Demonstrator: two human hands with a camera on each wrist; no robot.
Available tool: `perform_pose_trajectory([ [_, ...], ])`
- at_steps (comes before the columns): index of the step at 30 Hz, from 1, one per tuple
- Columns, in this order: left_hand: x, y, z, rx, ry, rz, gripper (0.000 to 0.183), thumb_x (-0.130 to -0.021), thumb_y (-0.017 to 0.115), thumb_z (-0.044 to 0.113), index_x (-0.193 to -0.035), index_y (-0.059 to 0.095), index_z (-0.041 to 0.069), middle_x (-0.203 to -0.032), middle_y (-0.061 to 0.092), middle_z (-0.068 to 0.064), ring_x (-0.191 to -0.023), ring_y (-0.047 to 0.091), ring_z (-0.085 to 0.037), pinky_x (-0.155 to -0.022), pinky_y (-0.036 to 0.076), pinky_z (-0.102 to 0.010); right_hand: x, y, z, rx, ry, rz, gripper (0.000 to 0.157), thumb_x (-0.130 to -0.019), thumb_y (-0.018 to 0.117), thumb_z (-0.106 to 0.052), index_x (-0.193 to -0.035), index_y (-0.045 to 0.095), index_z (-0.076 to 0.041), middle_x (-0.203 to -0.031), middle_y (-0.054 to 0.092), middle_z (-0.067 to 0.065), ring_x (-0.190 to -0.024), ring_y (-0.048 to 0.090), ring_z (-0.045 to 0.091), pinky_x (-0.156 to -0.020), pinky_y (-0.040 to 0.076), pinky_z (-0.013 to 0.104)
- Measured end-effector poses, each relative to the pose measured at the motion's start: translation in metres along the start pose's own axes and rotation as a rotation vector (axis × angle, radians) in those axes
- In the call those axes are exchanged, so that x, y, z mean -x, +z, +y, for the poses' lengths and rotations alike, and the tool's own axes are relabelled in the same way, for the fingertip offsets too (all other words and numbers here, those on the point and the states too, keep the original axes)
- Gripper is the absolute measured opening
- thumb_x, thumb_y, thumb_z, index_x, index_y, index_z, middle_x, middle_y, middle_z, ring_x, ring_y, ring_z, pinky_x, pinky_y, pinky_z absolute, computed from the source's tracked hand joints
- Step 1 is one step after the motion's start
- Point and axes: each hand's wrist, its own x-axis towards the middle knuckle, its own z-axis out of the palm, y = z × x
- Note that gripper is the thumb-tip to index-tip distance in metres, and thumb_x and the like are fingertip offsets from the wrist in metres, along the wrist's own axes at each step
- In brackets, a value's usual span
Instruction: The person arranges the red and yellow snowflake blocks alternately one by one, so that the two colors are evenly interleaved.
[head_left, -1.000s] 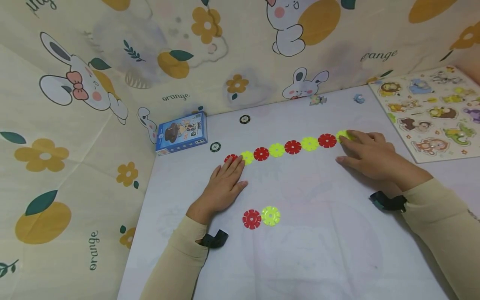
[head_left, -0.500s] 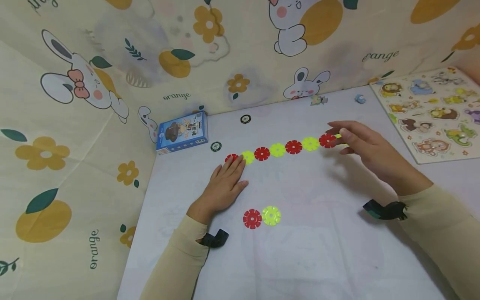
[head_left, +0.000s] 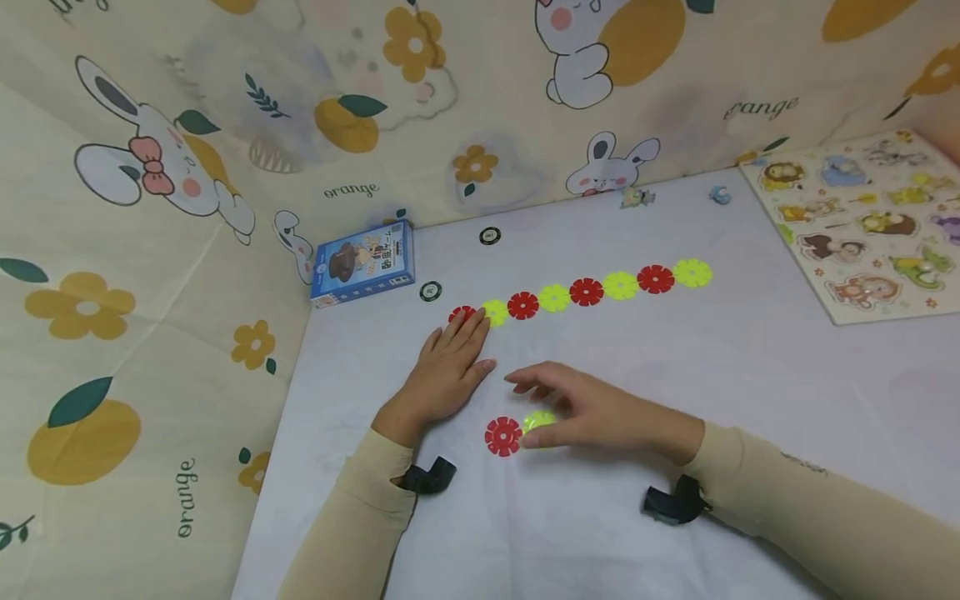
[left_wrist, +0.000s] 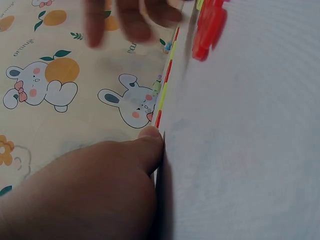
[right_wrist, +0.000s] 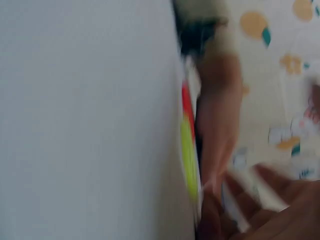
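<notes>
Red and yellow-green notched plastic discs lie in a slanting row across the white table. My left hand (head_left: pixel 446 375) rests flat with straight fingertips on the row's left end, partly covering a red disc (head_left: pixel 459 316) and touching a yellow-green one (head_left: pixel 495 314). At the right end is a bare yellow-green disc (head_left: pixel 692 272). Closer to me lie another red disc (head_left: pixel 503 437) and yellow-green disc (head_left: pixel 537 423), side by side. My right hand (head_left: pixel 592 408) hovers over this pair, fingers spread, its thumb hiding part of the yellow-green disc. It is blurred in the right wrist view.
A blue box (head_left: pixel 363 263) stands at the back left, with two black-and-white chips (head_left: pixel 490 236) near it. Small figures (head_left: pixel 637 197) lie by the patterned cloth wall (head_left: pixel 517 83). An animal picture board (head_left: pixel 862 225) lies at the right.
My right hand has let go of the yellow-green disc at the row's right end and moved left and nearer, over the separate pair. The left hand stays in place.
</notes>
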Motion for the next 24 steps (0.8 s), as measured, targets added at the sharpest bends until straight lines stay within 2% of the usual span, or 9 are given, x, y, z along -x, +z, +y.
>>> perform_pose_trajectory([
  [3, 0.0, -0.001, 0.0, 0.004, 0.001, 0.0, 0.069, -0.098, 0.029, 0.057, -0.155, 0.012, 0.022, -0.159, 0.002, 0.008, -0.144, -0.002, -0.02, -0.111, 0.006, -0.053, -0.01, 0.023, 0.0, 0.22, 0.017, -0.017, 0.073, -0.074, 0.077, -0.053, -0.136, 0.052, -0.023, -0.124, 0.051, -0.009, -0.112, 0.043, 0.009, -0.09, 0.043, 0.035],
  [5, 0.001, -0.001, 0.0, 0.009, 0.001, -0.002, 0.069, -0.098, 0.03, 0.057, -0.155, 0.012, 0.022, -0.159, 0.003, 0.008, -0.144, -0.002, -0.02, -0.111, 0.006, -0.053, -0.016, 0.034, -0.001, 0.376, 0.015, -0.006, 0.069, -0.072, 0.079, -0.051, -0.131, 0.057, -0.021, -0.117, 0.051, -0.01, -0.106, 0.042, 0.008, -0.084, 0.043, 0.033],
  [7, 0.001, -0.001, -0.001, 0.012, 0.0, -0.002, 0.069, -0.098, 0.031, 0.057, -0.155, 0.012, 0.023, -0.159, 0.002, 0.008, -0.144, -0.002, -0.02, -0.111, 0.006, -0.054, -0.02, 0.043, -0.003, 0.473, 0.013, 0.012, 0.061, -0.071, 0.082, -0.044, -0.124, 0.062, -0.021, -0.11, 0.05, -0.009, -0.101, 0.041, 0.009, -0.077, 0.041, 0.033],
  [9, 0.001, -0.001, -0.001, 0.018, -0.001, 0.0, 0.07, -0.098, 0.031, 0.057, -0.155, 0.012, 0.023, -0.159, 0.002, 0.009, -0.144, -0.002, -0.02, -0.111, 0.006, -0.054, -0.023, 0.047, -0.006, 0.506, 0.008, 0.024, 0.052, -0.071, 0.084, -0.035, -0.117, 0.063, -0.021, -0.107, 0.051, -0.008, -0.099, 0.043, 0.011, -0.075, 0.038, 0.034],
  [12, 0.002, 0.0, -0.001, 0.026, -0.003, -0.001, 0.07, -0.097, 0.033, 0.057, -0.155, 0.011, 0.024, -0.159, 0.002, 0.009, -0.144, -0.002, -0.02, -0.111, 0.005, -0.054, -0.023, 0.046, -0.01, 0.436, -0.004, 0.023, 0.04, -0.075, 0.083, -0.026, -0.109, 0.06, -0.024, -0.101, 0.054, -0.011, -0.096, 0.047, 0.01, -0.075, 0.038, 0.035],
  [15, 0.002, 0.0, -0.001, 0.029, -0.004, -0.002, 0.07, -0.097, 0.033, 0.057, -0.155, 0.011, 0.025, -0.159, 0.002, 0.009, -0.144, -0.003, -0.02, -0.111, 0.005, -0.054, -0.02, 0.036, -0.01, 0.289, -0.005, 0.017, 0.033, -0.081, 0.078, -0.021, -0.107, 0.058, -0.025, -0.095, 0.057, -0.014, -0.089, 0.053, 0.007, -0.077, 0.044, 0.03],
  [17, 0.001, 0.001, -0.001, 0.026, -0.007, -0.006, 0.07, -0.097, 0.033, 0.058, -0.155, 0.011, 0.025, -0.159, 0.003, 0.009, -0.144, -0.003, -0.019, -0.111, 0.005, -0.054, -0.016, 0.025, -0.008, 0.189, 0.019, 0.031, 0.029, -0.085, 0.074, -0.02, -0.108, 0.057, -0.025, -0.091, 0.059, -0.015, -0.084, 0.056, 0.006, -0.074, 0.049, 0.026],
  [21, 0.001, 0.001, -0.001, 0.016, -0.011, -0.009, 0.07, -0.097, 0.031, 0.059, -0.155, 0.011, 0.026, -0.159, 0.002, 0.01, -0.144, -0.003, -0.019, -0.112, 0.005, -0.053, -0.004, -0.007, 0.001, 0.098, 0.085, 0.146, 0.028, -0.085, 0.075, -0.021, -0.108, 0.058, -0.025, -0.088, 0.062, -0.01, -0.073, 0.061, 0.011, -0.064, 0.054, 0.028],
  [24, 0.0, 0.001, 0.0, 0.01, -0.011, -0.009, 0.069, -0.097, 0.031, 0.058, -0.155, 0.011, 0.025, -0.159, 0.001, 0.01, -0.144, -0.004, -0.019, -0.112, 0.005, -0.052, 0.01, -0.036, 0.012, 0.085, 0.123, 0.25, 0.024, -0.086, 0.074, -0.02, -0.106, 0.06, -0.025, -0.09, 0.063, -0.005, -0.071, 0.063, 0.017, -0.061, 0.054, 0.031],
])
